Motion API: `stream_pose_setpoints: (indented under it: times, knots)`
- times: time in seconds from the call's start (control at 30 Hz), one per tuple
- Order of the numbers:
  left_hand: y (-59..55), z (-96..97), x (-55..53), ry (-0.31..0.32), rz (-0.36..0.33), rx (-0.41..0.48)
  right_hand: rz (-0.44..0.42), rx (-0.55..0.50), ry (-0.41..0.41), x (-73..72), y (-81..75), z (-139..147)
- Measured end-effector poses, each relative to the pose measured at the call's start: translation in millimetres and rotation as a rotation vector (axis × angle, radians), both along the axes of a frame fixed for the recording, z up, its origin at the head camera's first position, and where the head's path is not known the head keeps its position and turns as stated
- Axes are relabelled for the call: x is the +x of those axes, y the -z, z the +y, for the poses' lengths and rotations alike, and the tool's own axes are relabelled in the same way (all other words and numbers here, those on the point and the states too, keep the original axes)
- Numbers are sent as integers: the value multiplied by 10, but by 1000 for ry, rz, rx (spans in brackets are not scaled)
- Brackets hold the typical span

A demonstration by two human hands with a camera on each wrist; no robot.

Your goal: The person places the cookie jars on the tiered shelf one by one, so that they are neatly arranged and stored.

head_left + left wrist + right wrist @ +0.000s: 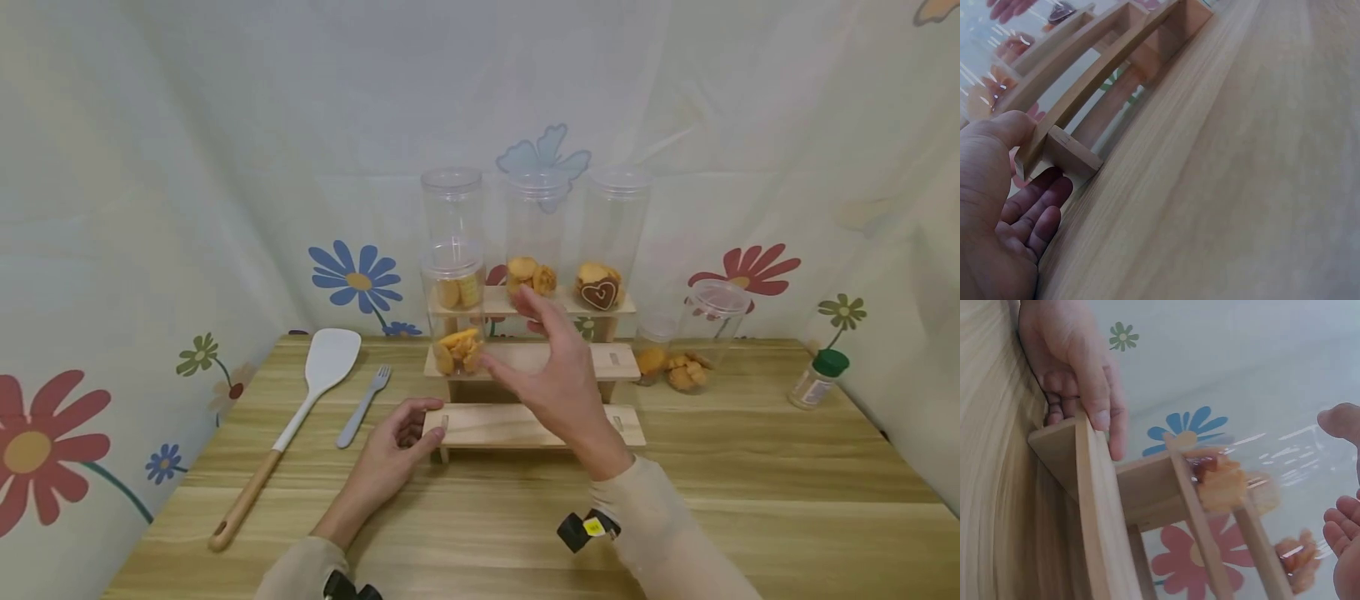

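Note:
A three-step wooden rack (525, 423) stands on the table. My left hand (390, 450) grips the left end of its lowest step, thumb on top and the other fingers curled by the end; the left wrist view shows this thumb (1013, 128) on the board. On the middle step, at the left, stands a clear lidded jar of cookies (456, 312). My right hand (558, 379) is raised in front of the rack, right of that jar, thumb and fingers spread, holding nothing. In the right wrist view the jar (1272, 456) lies left of this hand.
Three tall cookie jars line the top step, the right one (618, 221) with a heart cookie. Right of the rack stand a small jar (654, 350), a larger jar (705, 333) and a green-capped shaker (821, 379). Leftward lie a fork (363, 408) and a white spatula (300, 412).

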State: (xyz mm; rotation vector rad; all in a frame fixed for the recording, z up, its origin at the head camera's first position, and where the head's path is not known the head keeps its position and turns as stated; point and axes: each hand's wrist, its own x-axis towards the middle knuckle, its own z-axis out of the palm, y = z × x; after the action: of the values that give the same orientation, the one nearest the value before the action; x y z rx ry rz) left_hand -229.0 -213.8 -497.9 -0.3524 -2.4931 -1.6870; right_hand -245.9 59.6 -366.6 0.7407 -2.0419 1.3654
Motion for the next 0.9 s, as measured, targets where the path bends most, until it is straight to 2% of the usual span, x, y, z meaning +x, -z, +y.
stream_pose_setpoints:
  times: [0.13,0.23,0.4,0.63,0.9]
  knots:
    - [5,-12,8,3,1,-1,93,34,22,65,-64,191]
    - [6,-19,15,5,0,3,119,26,46,97,-120,356]
    - [17,-23,18,9,3,2,115,-21,89,153,-244,670]
    - [22,-23,20,8,5,4,85,-104,208,147,-453,1095]
    - [13,-19,9,6,4,1,37,-107,363,70,-515,1457]
